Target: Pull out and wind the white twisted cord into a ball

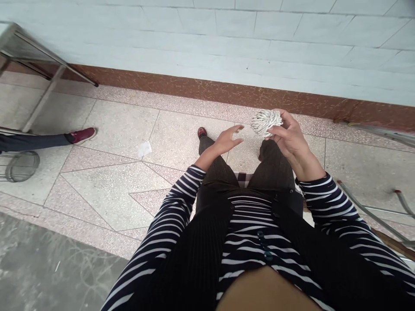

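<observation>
My right hand (290,136) is closed around one side of a whitish bundle of thin cord-like strands (266,122), thumb on the near side and fingers behind. The bundle is rounded and bushy; its exact kind does not show. To its left, my left hand (228,140) hangs in the air with thumb and fingers apart and nothing between them. A small gap separates its fingertips from the strands. Both hands are above my knees, with the tiled floor (181,129) below.
A metal-framed table (48,95) stands at the upper left. Below it are another person's shoe (83,135) and a wire basket (22,166). White paper (144,149) lies on the floor. Metal stool legs (366,207) are at the right. A tiled wall (207,47) runs along the far side.
</observation>
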`<move>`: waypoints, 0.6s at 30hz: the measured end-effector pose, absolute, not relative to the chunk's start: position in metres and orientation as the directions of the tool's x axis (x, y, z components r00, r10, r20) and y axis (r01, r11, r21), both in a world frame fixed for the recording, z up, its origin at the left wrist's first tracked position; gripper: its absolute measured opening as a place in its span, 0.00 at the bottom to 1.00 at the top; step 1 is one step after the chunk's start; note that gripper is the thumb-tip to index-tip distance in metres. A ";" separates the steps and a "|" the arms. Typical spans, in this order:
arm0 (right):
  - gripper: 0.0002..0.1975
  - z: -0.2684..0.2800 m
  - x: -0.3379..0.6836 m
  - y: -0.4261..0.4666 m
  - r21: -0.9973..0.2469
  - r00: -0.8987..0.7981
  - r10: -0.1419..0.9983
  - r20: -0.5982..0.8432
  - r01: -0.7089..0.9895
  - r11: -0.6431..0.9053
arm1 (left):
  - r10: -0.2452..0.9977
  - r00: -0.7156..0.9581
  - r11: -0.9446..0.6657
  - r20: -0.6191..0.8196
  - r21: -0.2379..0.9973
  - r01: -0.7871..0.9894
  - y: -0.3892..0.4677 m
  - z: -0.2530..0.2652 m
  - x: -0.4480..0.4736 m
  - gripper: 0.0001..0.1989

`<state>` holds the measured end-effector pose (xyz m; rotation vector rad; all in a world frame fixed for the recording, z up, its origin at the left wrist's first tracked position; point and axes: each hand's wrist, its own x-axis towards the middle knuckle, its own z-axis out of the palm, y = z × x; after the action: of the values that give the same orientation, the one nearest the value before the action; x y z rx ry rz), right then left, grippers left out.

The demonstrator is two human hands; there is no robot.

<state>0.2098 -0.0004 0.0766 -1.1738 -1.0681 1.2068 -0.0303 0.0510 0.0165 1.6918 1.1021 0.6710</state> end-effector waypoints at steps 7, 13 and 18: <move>0.27 0.089 0.192 0.031 -0.999 -0.020 1.000 0.009 -0.050 0.007 | 0.858 0.507 -0.114 0.080 0.993 0.036 0.056 0.041 0.023 0.13; 0.21 0.126 0.231 0.075 -0.997 0.127 0.992 0.015 -0.068 0.024 | 0.804 0.595 -0.135 -0.022 0.967 0.218 0.056 0.017 -0.007 0.14; 0.26 0.207 0.266 0.106 -0.949 0.085 0.952 0.293 0.150 0.279 | 0.851 0.522 -0.218 -0.056 0.867 0.448 0.106 0.004 -0.027 0.19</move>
<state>0.2657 0.1062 0.2069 -1.1350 -1.3518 0.8484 -0.0271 0.1056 0.0039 1.8481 1.0749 0.5542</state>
